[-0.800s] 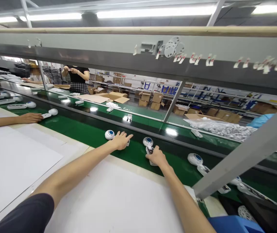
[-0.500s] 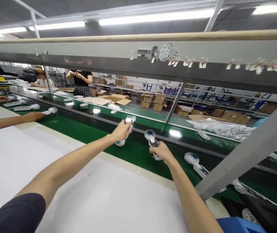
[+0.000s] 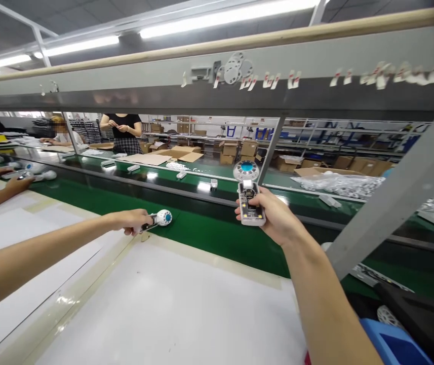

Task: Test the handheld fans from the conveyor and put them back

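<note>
My right hand (image 3: 273, 210) is wrapped around the open handle of a white round-headed handheld device (image 3: 247, 171), raised over the green conveyor belt (image 3: 201, 238). Its head has a blue centre, and a circuit board shows inside the handle under my thumb. Near the belt's close edge, my left hand (image 3: 135, 221) grips a second device of this kind (image 3: 164, 218), its head pointing right. My fingers cover most of that handle. Across the belt, a small whitish piece (image 3: 213, 184) stands on the far ledge, apart from both hands.
A slanted grey post (image 3: 395, 192) rises at right, before more device parts (image 3: 376, 276) and a blue bin (image 3: 395, 339). A co-worker's hand (image 3: 18, 185) is among devices at far left. White sheeting (image 3: 186, 299) covers the near table. Bagged white parts (image 3: 338, 185) lie beyond the belt.
My left hand has drawn away from the far ledge, moving left and nearer. The right hand has lifted its device higher. The view has shifted, and the co-worker's hand has moved left.
</note>
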A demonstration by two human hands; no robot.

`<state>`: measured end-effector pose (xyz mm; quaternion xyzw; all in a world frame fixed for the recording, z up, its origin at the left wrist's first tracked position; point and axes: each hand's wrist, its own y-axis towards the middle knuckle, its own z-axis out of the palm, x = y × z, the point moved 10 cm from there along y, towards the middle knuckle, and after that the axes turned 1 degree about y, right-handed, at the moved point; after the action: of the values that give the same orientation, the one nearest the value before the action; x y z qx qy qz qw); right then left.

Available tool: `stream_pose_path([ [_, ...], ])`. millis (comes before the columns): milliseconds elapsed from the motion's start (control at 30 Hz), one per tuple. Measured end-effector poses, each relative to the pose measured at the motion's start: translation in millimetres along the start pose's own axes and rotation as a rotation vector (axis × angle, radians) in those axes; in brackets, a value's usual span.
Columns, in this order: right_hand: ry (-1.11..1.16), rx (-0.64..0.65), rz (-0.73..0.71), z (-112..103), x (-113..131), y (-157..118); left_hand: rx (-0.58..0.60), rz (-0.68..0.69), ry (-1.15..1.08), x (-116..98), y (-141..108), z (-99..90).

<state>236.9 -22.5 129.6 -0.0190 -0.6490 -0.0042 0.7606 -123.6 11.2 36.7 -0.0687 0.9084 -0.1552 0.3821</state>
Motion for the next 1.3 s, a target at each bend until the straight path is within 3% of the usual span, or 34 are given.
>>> stream_pose_path([
  [67, -0.013, 0.025, -0.012, 8, 6, -9, -0.013, 0.024, -0.169, -2, -11, 10.4],
  [133, -0.021, 0.049, -0.041, 15, 12, -16, -0.042, 0.107, -0.342, -22, -25, 21.1],
  [200, -0.017, 0.063, -0.094, 18, 18, -21, -0.066, 0.231, -0.540, -59, -44, 29.0],
  [233, -0.009, 0.068, -0.128, 19, 22, -23, -0.054, 0.304, -0.774, -81, -54, 31.4],
  [333, 0.009, 0.088, -0.234, 21, 33, -31, 0.033, 0.493, -1.147, -146, -80, 38.4],
  [400, -0.003, 0.107, -0.285, 21, 39, -38, 0.040, 0.633, -1.234, -178, -92, 38.0],
  [500, -0.057, 0.124, -0.315, 20, 45, -46, 0.015, 0.822, -1.210, -202, -104, 40.2],
  [700, -0.100, 0.081, -0.407, 15, 51, -39, 0.055, 0.920, -1.047, -209, -102, 55.6],
  [900, -0.107, 0.056, -0.422, 20, 42, -29, 0.167, 0.871, -1.071, -206, -91, 62.6],
  [1300, -0.047, 0.051, -0.408, 22, 36, -29, 0.175, 0.970, -1.060, -208, -97, 56.0],
])
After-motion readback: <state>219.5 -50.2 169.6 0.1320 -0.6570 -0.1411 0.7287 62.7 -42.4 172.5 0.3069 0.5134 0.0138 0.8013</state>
